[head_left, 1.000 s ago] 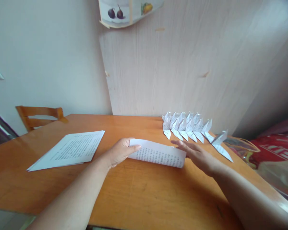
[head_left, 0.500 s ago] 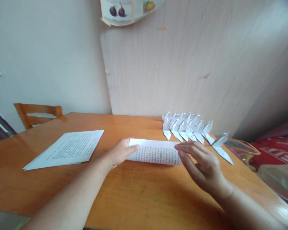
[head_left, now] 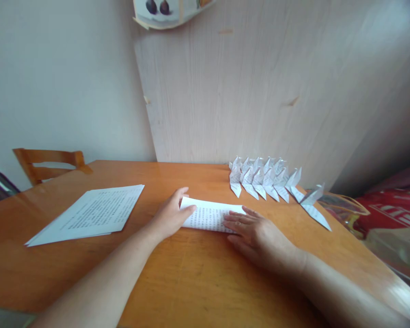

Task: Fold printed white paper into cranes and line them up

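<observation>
Folded printed sheet (head_left: 208, 216) on orange table (head_left: 198, 278), left hand (head_left: 171, 216) gripping its left end, right hand (head_left: 256, 232) pressed flat on its right half, row of folded paper cranes (head_left: 269, 180) just beyond, stack of printed pages (head_left: 92, 213) well apart to the left

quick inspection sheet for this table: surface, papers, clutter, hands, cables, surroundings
surface: glossy orange wooden table
job's things: folded printed sheet lying flat mid-table
clutter: stack of printed sheets to the left; row of folded paper figures at the far right
hands: left hand rests on the folded sheet's left end; right hand lies flat on its right part
cables: nothing seen
surroundings: wooden chair far left; pale wood-grain board behind the table; red bag past the right edge
</observation>
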`<act>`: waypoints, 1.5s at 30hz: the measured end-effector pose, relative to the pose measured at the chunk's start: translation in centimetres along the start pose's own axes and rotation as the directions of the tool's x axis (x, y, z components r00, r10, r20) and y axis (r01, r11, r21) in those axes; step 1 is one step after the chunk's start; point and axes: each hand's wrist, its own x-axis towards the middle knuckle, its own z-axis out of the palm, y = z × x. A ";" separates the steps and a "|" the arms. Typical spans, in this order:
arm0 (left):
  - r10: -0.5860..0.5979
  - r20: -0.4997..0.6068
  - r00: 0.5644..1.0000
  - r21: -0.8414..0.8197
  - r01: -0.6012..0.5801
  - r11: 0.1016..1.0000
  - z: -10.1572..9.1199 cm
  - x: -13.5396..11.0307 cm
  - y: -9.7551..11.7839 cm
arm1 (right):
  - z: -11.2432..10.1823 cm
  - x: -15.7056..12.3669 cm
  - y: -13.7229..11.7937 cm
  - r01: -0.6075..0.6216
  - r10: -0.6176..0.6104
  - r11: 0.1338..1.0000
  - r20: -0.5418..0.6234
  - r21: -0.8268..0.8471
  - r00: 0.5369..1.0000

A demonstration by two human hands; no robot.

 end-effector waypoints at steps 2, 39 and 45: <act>0.110 -0.068 0.992 0.169 -0.097 0.981 -0.1 -0.1 0.4 | 0.1 0.0 0.1 -0.013 0.013 1.000 0.003 0.006 1.000; 0.333 0.503 0.797 0.345 -0.539 0.769 -0.4 -4.3 5.4 | -0.8 -0.3 -1.9 -0.147 0.148 0.989 0.173 -0.021 0.974; 0.326 0.498 0.803 0.307 -0.515 0.800 0.3 -4.5 4.7 | -0.3 -0.4 -2.0 -0.176 0.175 0.984 0.195 -0.013 0.965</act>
